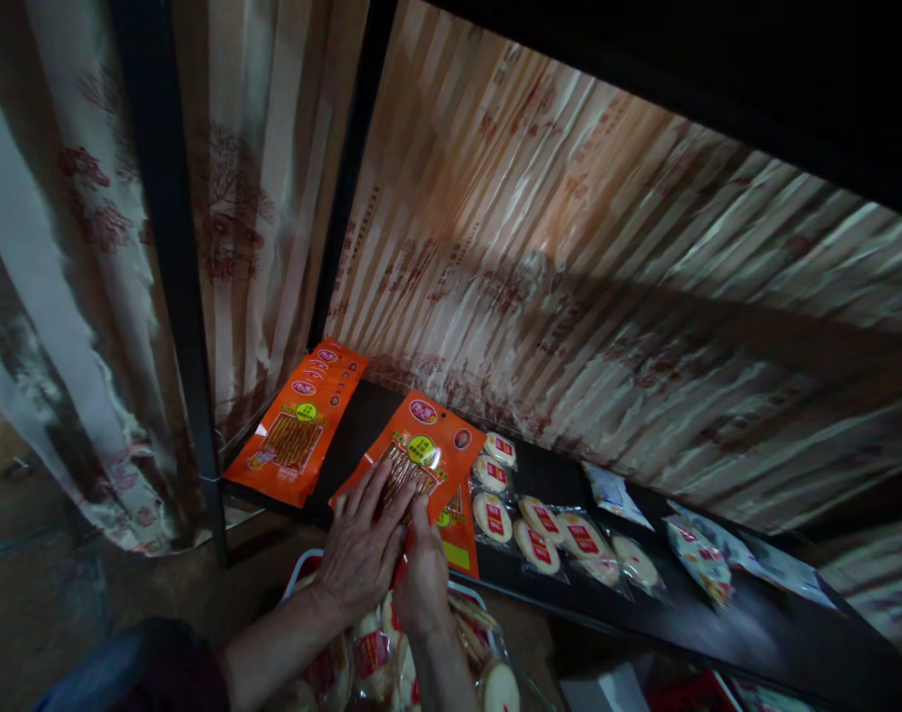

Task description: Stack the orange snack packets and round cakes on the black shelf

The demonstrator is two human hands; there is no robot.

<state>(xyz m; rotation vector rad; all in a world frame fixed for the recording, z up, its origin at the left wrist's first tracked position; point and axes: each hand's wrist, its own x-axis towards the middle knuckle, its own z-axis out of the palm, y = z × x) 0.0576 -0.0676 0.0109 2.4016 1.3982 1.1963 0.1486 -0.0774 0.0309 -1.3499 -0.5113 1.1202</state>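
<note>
An orange snack packet (451, 445) with a picture of thin brown sticks lies tilted at the front of the black shelf. My left hand (362, 539) rests on its lower left part, fingers stretched out over the printed picture. Beside it, my right hand (423, 569) is closed on the packet's lower edge, thumb on top; its other fingers are mostly hidden. Partly under this packet lies another orange packet (462, 559). To the left, more orange packets (292, 440) lie overlapped at the shelf's end.
Round pale cakes in clear wrappers (540, 519) lie right of the packets. Farther right are white-and-blue bags (618, 494) and a patterned bag (699, 559). Below the shelf stands a basket (303, 569) of wrapped food. A black post (173, 247) and printed curtain (496, 227) bound the shelf.
</note>
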